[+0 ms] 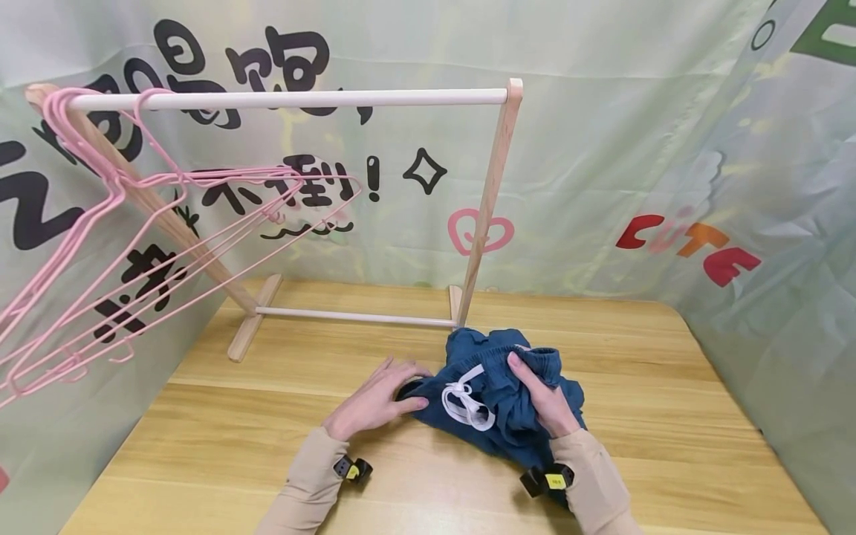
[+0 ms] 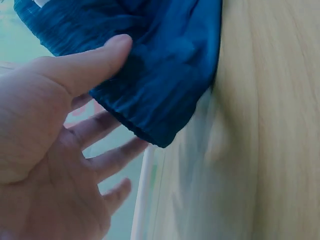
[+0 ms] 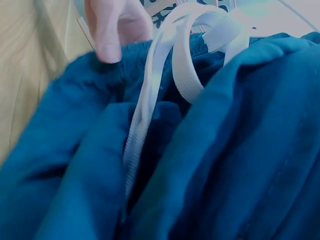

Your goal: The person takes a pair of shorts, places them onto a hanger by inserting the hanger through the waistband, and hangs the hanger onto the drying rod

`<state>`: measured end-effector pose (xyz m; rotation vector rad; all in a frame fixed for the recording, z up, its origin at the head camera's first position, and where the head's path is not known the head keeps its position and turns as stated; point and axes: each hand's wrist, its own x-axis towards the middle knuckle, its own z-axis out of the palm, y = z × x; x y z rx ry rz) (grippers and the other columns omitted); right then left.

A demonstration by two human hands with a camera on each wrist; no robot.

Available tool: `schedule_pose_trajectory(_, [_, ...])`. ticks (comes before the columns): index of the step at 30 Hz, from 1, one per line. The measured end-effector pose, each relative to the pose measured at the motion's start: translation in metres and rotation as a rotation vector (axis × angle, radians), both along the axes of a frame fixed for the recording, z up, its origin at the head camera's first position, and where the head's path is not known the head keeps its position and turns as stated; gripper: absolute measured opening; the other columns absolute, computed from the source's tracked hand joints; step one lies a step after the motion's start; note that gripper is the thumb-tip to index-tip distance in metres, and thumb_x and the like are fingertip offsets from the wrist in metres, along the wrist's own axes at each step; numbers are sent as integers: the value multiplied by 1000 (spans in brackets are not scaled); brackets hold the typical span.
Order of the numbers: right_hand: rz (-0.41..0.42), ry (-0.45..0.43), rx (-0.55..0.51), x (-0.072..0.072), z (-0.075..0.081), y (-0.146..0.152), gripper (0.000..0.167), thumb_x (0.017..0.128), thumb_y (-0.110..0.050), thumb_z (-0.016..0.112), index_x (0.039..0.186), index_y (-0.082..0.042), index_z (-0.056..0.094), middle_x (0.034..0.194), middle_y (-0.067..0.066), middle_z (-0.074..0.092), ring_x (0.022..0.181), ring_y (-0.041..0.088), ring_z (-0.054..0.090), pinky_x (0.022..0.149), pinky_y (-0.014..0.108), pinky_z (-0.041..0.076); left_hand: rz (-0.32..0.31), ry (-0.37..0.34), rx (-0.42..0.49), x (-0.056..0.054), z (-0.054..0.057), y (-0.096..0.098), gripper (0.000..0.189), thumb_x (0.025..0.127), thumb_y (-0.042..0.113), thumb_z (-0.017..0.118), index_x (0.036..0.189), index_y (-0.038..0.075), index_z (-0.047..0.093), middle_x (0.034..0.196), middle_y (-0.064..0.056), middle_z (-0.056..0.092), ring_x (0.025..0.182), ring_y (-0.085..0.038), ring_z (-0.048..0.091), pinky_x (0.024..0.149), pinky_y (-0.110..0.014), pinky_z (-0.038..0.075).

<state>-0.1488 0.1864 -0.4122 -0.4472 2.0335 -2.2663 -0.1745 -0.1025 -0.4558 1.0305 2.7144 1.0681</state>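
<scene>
A dark blue cloth garment (image 1: 504, 383) with a gathered elastic waistband lies bunched on the light wood-grain tabletop (image 1: 669, 416), just in front of the rack's right foot, and its flat white drawstring (image 1: 460, 389) is tied in a bow at the front. The left hand (image 1: 377, 397) is at the waistband's left end, its thumb laid across the near face of the cloth and its visible fingers loosely spread on the far side; whether it pinches the fabric cannot be told. The right hand (image 1: 551, 405) grips the other end of the waistband, thumb over the cloth and fingers hidden beneath it. Both arms wear beige sleeves (image 1: 310, 475), with a small black wrist device (image 1: 533, 481) at each wrist. Behind the garment stands a garment rack (image 1: 493, 178) with pale wooden posts and white upper and lower rails. Several pink wire-thin hangers (image 1: 119, 182) hang from the left end of its top rail, well apart from the garment. Around the table hangs a pale green printed curtain (image 1: 588, 148), bearing large black characters, a pink heart outline and the colourful word "CUTE" (image 1: 705, 235) to the right.
</scene>
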Motion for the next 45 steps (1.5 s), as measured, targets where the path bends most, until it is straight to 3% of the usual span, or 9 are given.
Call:
schedule_pose_trajectory(4, [1, -24, -26, 1, 1, 3, 22, 106, -23, 49, 95, -29, 67, 93, -14, 65, 86, 1, 62, 82, 17, 52, 26, -26, -56, 0, -2, -1, 34, 98, 27, 65, 129, 12, 64, 122, -3, 72, 115, -21, 66, 115, -52, 38])
schedule_pose_trajectory(7, [-1, -20, -51, 0, 2, 5, 24, 106, -24, 48, 97, -29, 69, 94, -15, 68, 87, 0, 64, 84, 17, 53, 42, -61, -70, -1, -3, -2, 27, 99, 26, 64, 123, 13, 67, 109, 1, 73, 97, -13, 64, 94, -36, 51])
schedule_pose_trajectory(10, [5, -7, -64, 0, 3, 8, 27, 107, -26, 45, 98, -29, 70, 92, -15, 69, 85, -1, 65, 83, 16, 53, 63, -76, -64, -2, -3, -4, 23, 100, 25, 63, 118, 13, 68, 100, 3, 70, 88, -9, 60, 83, -30, 50])
schedule_pose_trajectory(14, [11, 34, -92, -1, 4, 11, 29, 108, -26, 43, 95, -27, 69, 89, -15, 69, 82, -1, 64, 80, 16, 52, 114, -22, -34, -2, -2, -5, 24, 100, 26, 63, 119, 11, 66, 102, 0, 71, 92, -12, 64, 86, -35, 53])
schedule_pose_trajectory(21, [-44, 167, -153, -9, 12, 15, 24, 107, -17, 45, 107, -22, 68, 99, -12, 67, 90, 3, 62, 85, 18, 51, 201, 78, 153, -2, 8, -8, 24, 99, 14, 63, 122, 12, 56, 87, -1, 63, 72, -9, 53, 70, -25, 46])
schedule_pose_trajectory(26, [-98, 236, -121, -14, 19, 22, 20, 104, -9, 50, 108, -18, 68, 102, -10, 69, 93, 3, 63, 87, 17, 51, 296, 221, 267, -4, 19, -13, 21, 98, 9, 63, 118, 11, 57, 91, -5, 66, 73, -10, 56, 65, -23, 48])
schedule_pose_trajectory(35, [-227, 415, 226, -25, 30, 38, 23, 100, 1, 56, 118, 1, 70, 111, -16, 74, 108, 0, 67, 96, 15, 49, 412, 536, 384, -3, 41, -16, 20, 92, -6, 65, 110, 4, 62, 102, -11, 66, 83, -20, 66, 67, -30, 56])
schedule_pose_trajectory(42, [-262, 610, 215, -29, 32, 46, 27, 87, 18, 63, 113, 10, 68, 111, 5, 69, 104, 7, 66, 89, 15, 51, 432, 696, 432, -3, 61, -18, 21, 89, -10, 66, 106, 2, 65, 94, -12, 62, 81, -23, 66, 74, -26, 55])
schedule_pose_trajectory(45, [-269, 649, 234, -28, 32, 48, 36, 83, 22, 65, 116, 11, 65, 115, 1, 69, 99, 5, 68, 83, 13, 54, 432, 737, 447, -3, 67, -19, 22, 88, -11, 68, 106, 1, 67, 93, -12, 62, 78, -21, 64, 73, -21, 51])
